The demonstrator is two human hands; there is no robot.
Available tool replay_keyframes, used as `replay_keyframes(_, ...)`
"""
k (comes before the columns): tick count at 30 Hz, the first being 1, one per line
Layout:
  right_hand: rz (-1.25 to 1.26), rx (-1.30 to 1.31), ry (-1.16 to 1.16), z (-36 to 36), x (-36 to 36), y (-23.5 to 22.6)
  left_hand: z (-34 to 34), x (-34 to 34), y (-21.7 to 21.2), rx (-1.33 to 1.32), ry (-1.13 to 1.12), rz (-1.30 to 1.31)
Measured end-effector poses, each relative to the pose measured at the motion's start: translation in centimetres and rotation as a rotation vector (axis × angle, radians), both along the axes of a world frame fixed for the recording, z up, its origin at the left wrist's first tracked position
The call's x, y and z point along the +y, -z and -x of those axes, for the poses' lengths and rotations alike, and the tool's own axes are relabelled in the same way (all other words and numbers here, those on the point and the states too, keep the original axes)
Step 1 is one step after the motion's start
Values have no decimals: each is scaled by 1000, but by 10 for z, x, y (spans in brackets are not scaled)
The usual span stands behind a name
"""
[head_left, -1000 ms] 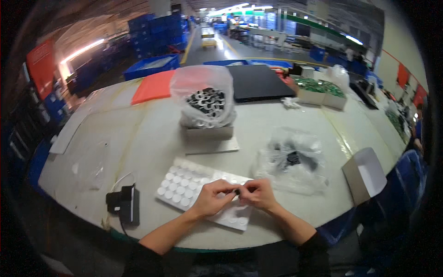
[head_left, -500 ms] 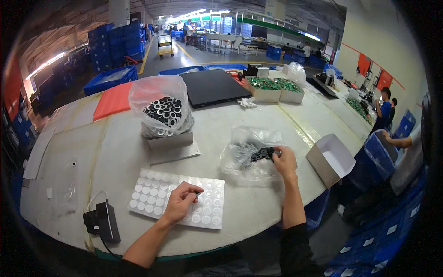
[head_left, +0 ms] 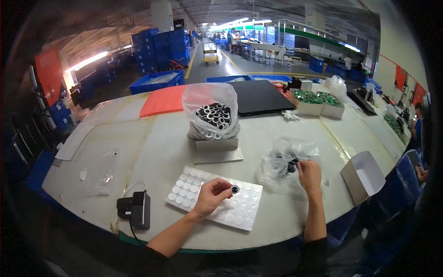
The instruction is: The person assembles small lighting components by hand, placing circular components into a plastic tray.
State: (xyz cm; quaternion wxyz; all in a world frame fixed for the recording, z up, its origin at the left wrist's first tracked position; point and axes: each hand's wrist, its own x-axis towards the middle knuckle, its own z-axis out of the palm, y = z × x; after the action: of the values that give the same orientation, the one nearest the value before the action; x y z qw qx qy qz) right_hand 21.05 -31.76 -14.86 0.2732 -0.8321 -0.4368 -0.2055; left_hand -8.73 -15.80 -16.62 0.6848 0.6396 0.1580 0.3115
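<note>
My left hand [head_left: 212, 198] is closed in a pinch on a small round black ring [head_left: 235, 189] with a pale rim. It is above a white tray [head_left: 251, 212] with rows of round white discs, some of them partly hidden by the hand. To the right, my right hand [head_left: 311, 175] has its fingers closed at the edge of a clear plastic bag [head_left: 270, 173]. Small black rings [head_left: 291, 165] lie bunched in that bag beside the fingertips. Whatever those fingers hold is too small to make out.
A clear bag of black and silver rings [head_left: 213, 115] stands on a box behind the tray. An open white carton [head_left: 362, 177] is at right, a black power adapter [head_left: 140, 210] at left. Farther back are a black panel [head_left: 263, 97], red foam [head_left: 164, 100] and boxes of green boards [head_left: 308, 102].
The whole scene has shifted rightward in the picture. My left hand has turned the ring so that its round face shows. My right hand stays at the bag of black rings.
</note>
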Motion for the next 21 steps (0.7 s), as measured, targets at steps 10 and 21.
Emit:
replay_keyframes(10, -436, 77, -595, 76, 57, 26, -55, 84, -133, 237, -394, -785)
replay_keyframes(21, -420, 183, -529, 71, 52, 34, -116, 181, -138, 205, -754, -987)
